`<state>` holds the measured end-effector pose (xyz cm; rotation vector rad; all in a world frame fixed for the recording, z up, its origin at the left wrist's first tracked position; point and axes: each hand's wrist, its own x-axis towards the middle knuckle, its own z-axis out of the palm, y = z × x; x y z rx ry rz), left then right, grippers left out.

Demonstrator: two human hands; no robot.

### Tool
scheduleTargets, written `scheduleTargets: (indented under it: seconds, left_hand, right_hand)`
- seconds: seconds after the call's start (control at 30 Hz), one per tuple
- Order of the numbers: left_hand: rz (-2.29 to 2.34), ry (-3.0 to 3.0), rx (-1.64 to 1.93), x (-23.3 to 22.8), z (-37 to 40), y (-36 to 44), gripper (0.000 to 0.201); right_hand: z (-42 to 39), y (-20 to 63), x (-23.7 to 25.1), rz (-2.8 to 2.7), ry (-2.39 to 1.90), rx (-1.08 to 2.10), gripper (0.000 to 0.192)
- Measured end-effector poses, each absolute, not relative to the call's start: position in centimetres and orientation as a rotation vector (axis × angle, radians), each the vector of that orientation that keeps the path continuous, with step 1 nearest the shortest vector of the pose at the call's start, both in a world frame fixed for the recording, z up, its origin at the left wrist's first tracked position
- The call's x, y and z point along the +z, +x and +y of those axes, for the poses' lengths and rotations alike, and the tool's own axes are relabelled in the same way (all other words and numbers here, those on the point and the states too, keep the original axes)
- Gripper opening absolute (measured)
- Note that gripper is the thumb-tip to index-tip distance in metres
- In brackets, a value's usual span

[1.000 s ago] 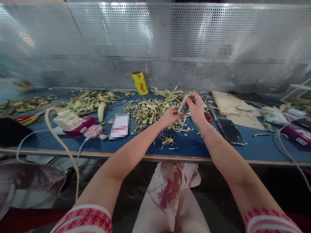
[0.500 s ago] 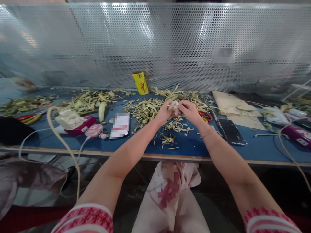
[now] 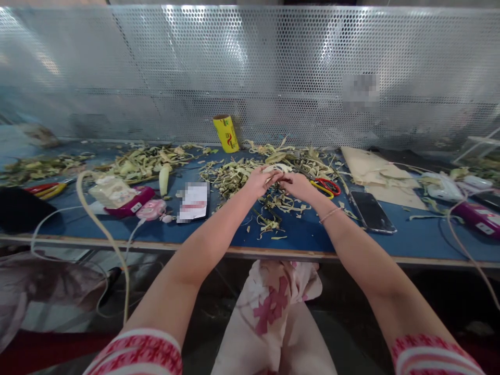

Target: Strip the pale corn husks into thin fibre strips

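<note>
Lap: pale cloth (image 3: 275,307) with red flowers, below the table edge.
Table (image 3: 304,237): blue top, wooden front edge, littered with husk scraps (image 3: 273,205).
Left hand (image 3: 260,181): fingers pinched on a pale strip (image 3: 278,169) at the near edge of the scrap pile – the hold looks closed, though the fingertips are small and partly hidden.
Right hand (image 3: 299,185): knuckles up, fingertips meeting the left hand's at the same strip; bracelet (image 3: 330,213) on the wrist. Cannot tell whether it grips or only touches.
Strip: between the two hands, just above the tabletop, over the scraps.
Right of hands: red-and-yellow scissors (image 3: 326,186) just beside the right hand; dark phone (image 3: 372,211) flat; cardboard (image 3: 371,169) farther back.
Left of hands: white card (image 3: 192,202), pink gadget (image 3: 150,210), magenta box (image 3: 130,200) under a wrapped bundle, white cable (image 3: 97,224) looping off the edge.
Far left: more husks (image 3: 144,160) – second scissors (image 3: 45,190) near the edge.
Back: yellow roll (image 3: 225,133) tilted against the perforated metal screen (image 3: 273,67).
</note>
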<state>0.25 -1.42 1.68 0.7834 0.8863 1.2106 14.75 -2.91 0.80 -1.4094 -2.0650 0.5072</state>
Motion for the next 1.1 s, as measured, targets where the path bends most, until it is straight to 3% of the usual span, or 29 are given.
scheduleTargets:
  seconds: [0.1, 0.23, 0.37, 0.5, 0.7, 0.83, 1.0, 1.1]
  left_hand:
    - [0.878, 0.755, 1.170, 1.7, -1.3, 0.0, 0.057]
    - [0.920, 0.785, 1.101, 1.6, -1.2, 0.0, 0.050]
    - [0.942, 0.914, 1.003, 1.3, -1.0, 0.1, 0.046]
    - [0.915, 1.125, 0.915, 0.8, -1.2, 0.0, 0.054]
    - [0.889, 1.427, 0.916, 0.9, -2.7, 0.5, 0.077]
    - [0.833, 1.475, 0.957, 1.1, -3.3, 0.8, 0.070]
    - [0.900, 1.444, 1.045, 1.0, -3.1, 0.9, 0.055]
    - [0.994, 1.304, 1.137, 0.7, -2.4, 0.9, 0.058]
  right_hand:
    - [-2.5, 14.7, 0.6, -1.904, -1.419, 0.680, 0.033]
    - [-2.6, 14.4, 0.8, -1.733, -1.362, 0.951, 0.042]
    - [-2.4, 14.5, 1.0, -1.715, -1.414, 0.826, 0.043]
    - [-1.8, 15.1, 0.8, -1.762, -1.452, 0.563, 0.028]
    - [-1.9, 15.3, 0.3, -1.692, -1.441, 0.777, 0.016]
    - [-2.0, 15.2, 0.4, -1.590, -1.381, 0.968, 0.019]
    - [-1.7, 15.4, 0.5, -1.517, -1.379, 0.773, 0.027]
    - [-1.9, 15.6, 0.7, -1.511, -1.406, 0.803, 0.027]
